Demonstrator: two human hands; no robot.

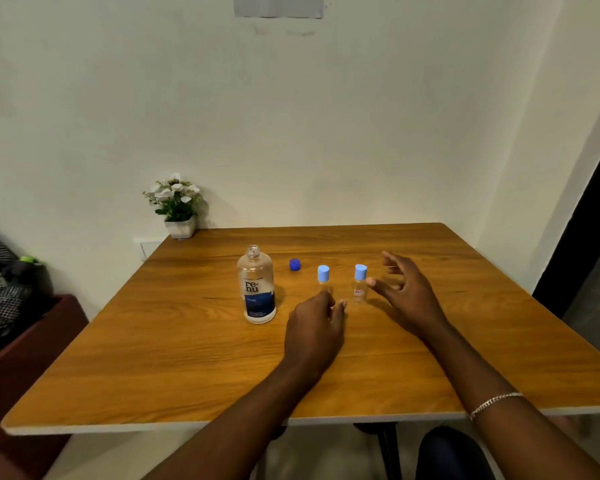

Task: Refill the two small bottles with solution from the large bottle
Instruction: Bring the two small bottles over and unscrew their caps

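Note:
The large clear bottle (pixel 257 289) with a blue label stands uncapped on the wooden table (pixel 153 358). Its dark blue cap (pixel 294 264) lies just behind and to its right. Two small clear bottles with light blue caps stand upright side by side: the left small bottle (pixel 323 277) and the right small bottle (pixel 360 284). My left hand (pixel 316 327) is just in front of the left small bottle, fingers loosely curled, and I cannot tell if it touches the base. My right hand (pixel 406 292) hovers beside the right small bottle with fingers spread, holding nothing.
A small pot of white flowers (pixel 178 206) stands at the table's far left corner against the wall. A dark red seat with checked cloth (pixel 4 299) is left of the table. The table's right edge runs close to a dark doorway.

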